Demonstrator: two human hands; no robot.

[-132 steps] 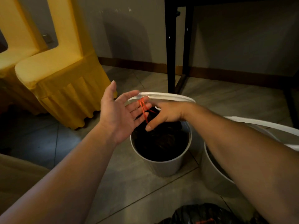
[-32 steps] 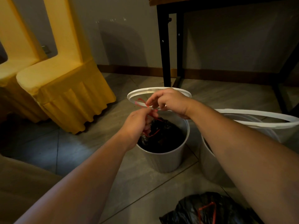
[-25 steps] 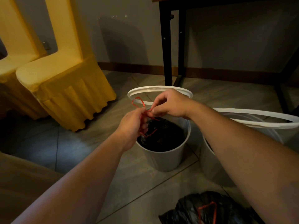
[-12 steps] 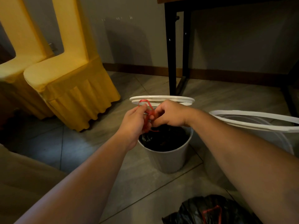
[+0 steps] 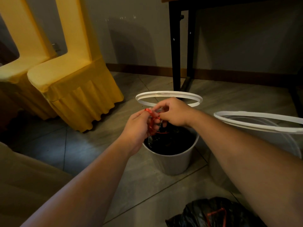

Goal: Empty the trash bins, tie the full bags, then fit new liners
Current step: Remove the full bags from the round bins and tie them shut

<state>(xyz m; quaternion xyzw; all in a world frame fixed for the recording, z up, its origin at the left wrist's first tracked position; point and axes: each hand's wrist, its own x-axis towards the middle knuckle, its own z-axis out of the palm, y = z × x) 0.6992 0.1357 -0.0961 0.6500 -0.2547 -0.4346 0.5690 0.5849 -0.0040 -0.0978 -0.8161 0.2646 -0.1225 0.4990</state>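
Left hand (image 5: 137, 126) has the red drawstring (image 5: 151, 123) looped over its curled fingers, and right hand (image 5: 175, 113) pinches the same cord. They're held close above the black bag (image 5: 170, 143) in the white bin (image 5: 172, 163), probably to cinch it shut. The knot is hidden between the fingers. At near right, a second bag (image 5: 205, 213) is cut off by the frame.

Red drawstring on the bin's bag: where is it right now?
Head view, centre: the red drawstring is held between the left hand and right hand, just above the black bag inside the white bin.
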